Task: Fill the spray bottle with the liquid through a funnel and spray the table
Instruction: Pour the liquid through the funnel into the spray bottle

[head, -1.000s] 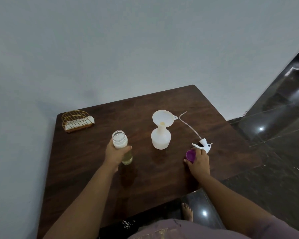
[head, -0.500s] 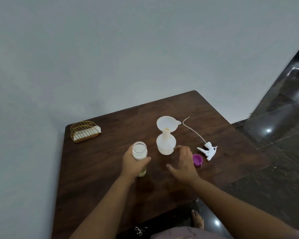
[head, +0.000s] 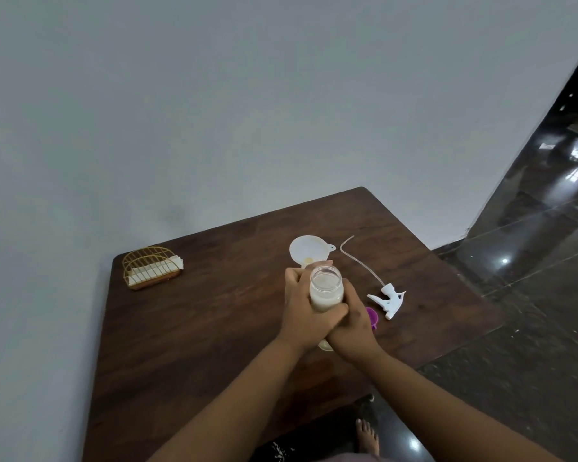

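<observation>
Left hand: your left hand (head: pixel 301 315) has its fingers curled around the jar (head: pixel 326 291), with the thumb across the front of the glass.
Right hand: your right hand (head: pixel 351 323) is closed on the lower right side of the jar, touching your left hand.
Jar: it is open at the top, lifted above the table (head: pixel 197 335), with a pale cloudy liquid inside; it looks close to upright.
Funnel: the white funnel (head: pixel 308 250) is just behind the jar, and only its bowl and tab are visible.
Spray bottle: your hands and the jar hide it, so I cannot tell how it stands.
Spray head: the white trigger head (head: pixel 388 300) lies on the table at your right, its thin tube (head: pixel 357 261) going toward the far edge.
Purple cap: the purple cap (head: pixel 371 317) lies just beside your right hand, partly covered.
Napkin holder: the gold wire holder (head: pixel 151 267) is at the far left corner, well apart.
</observation>
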`<action>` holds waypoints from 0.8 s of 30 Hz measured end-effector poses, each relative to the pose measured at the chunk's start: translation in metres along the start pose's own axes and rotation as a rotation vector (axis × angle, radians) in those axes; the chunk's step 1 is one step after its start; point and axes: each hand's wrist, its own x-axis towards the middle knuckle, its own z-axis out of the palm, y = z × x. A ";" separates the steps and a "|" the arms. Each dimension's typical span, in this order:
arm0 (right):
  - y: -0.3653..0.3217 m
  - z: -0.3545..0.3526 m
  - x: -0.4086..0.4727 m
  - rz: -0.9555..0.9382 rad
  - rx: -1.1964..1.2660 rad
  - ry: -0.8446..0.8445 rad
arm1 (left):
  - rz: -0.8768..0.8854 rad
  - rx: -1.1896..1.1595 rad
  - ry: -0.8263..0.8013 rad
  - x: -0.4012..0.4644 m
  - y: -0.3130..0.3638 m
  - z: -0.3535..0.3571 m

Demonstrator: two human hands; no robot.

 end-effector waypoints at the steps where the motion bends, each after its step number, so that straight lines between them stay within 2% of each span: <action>1: -0.003 -0.005 0.003 -0.014 -0.008 0.010 | 0.013 0.019 -0.034 0.003 0.003 0.002; 4: -0.009 -0.026 0.015 -0.034 -0.038 -0.001 | 0.095 0.057 -0.111 0.010 0.007 0.006; 7: -0.010 -0.051 0.032 -0.013 -0.126 -0.026 | 0.105 0.044 -0.006 0.019 0.004 0.005; 10: -0.007 -0.072 0.054 0.076 -0.282 -0.022 | -0.099 0.063 0.202 0.039 -0.004 -0.003; 12: -0.002 -0.082 0.070 0.151 -0.337 -0.024 | -0.219 0.149 0.249 0.054 -0.011 -0.010; 15: 0.005 -0.090 0.096 0.157 -0.413 -0.078 | -0.273 0.265 0.137 0.072 -0.025 -0.014; 19: 0.012 -0.092 0.128 0.062 -0.425 -0.179 | -0.383 0.308 -0.030 0.085 -0.036 -0.010; 24: 0.024 -0.090 0.163 -0.106 -0.477 -0.297 | -0.458 0.246 -0.032 0.091 -0.049 -0.003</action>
